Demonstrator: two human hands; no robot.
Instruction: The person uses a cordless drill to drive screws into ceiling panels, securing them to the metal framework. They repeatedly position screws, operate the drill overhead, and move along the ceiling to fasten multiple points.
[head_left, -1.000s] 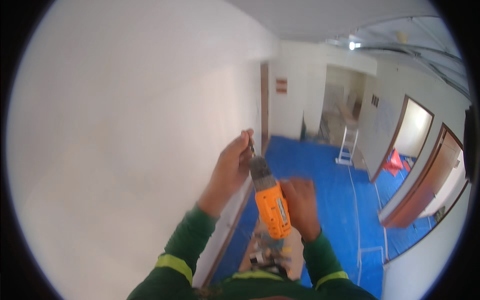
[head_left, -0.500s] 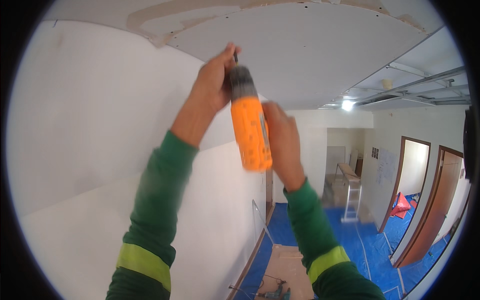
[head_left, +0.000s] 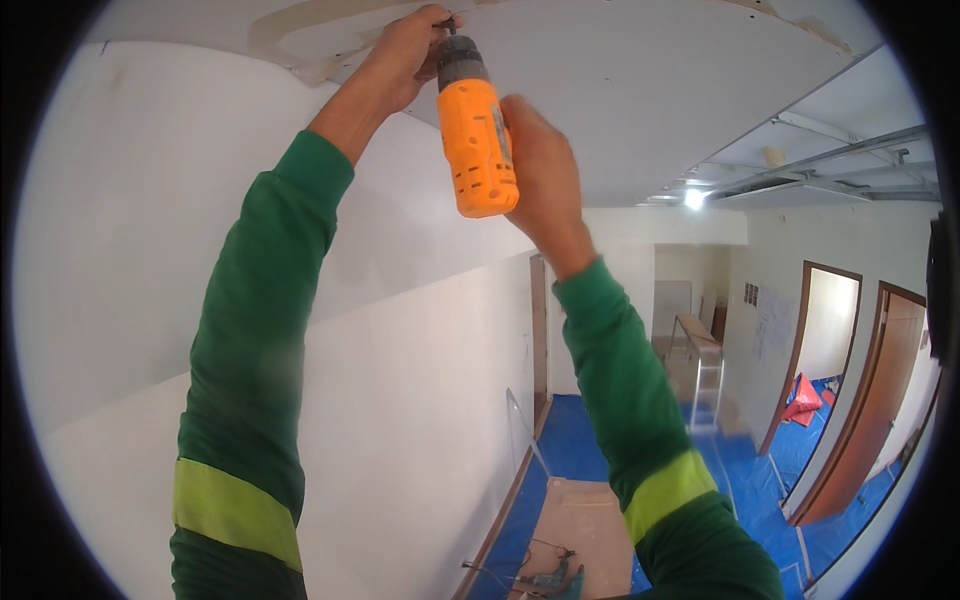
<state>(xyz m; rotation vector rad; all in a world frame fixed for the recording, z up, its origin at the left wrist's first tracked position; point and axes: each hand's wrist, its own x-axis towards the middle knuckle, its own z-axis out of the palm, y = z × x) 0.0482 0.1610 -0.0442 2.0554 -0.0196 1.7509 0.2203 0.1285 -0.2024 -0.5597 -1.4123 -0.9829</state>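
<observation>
Overhead, my right hand (head_left: 545, 170) is wrapped round the grip of an orange and black cordless drill (head_left: 475, 145). The drill points up, its dark bit (head_left: 451, 24) close to the grey ceiling board (head_left: 620, 110). Beside the bit tip, my left hand (head_left: 400, 62) is raised with its fingers pinched together. Whatever lies between those fingertips is too small to make out. Whether the bit touches the board cannot be seen clearly. Small dark screw heads and patches of tan filler run along the board's edges.
A white wall (head_left: 400, 420) rises close on my left. Below, a tan board (head_left: 580, 510) with a green power tool (head_left: 550, 575) lies on blue floor sheeting (head_left: 575, 430). An aluminium work platform (head_left: 708, 375) stands farther off. Exposed ceiling framing (head_left: 850, 160) and a brown door (head_left: 865, 400) are at right.
Both hands and the drill have moved up and slightly left, bringing the bit nearer the ceiling board. My left fingers remain pinched by the bit tip.
</observation>
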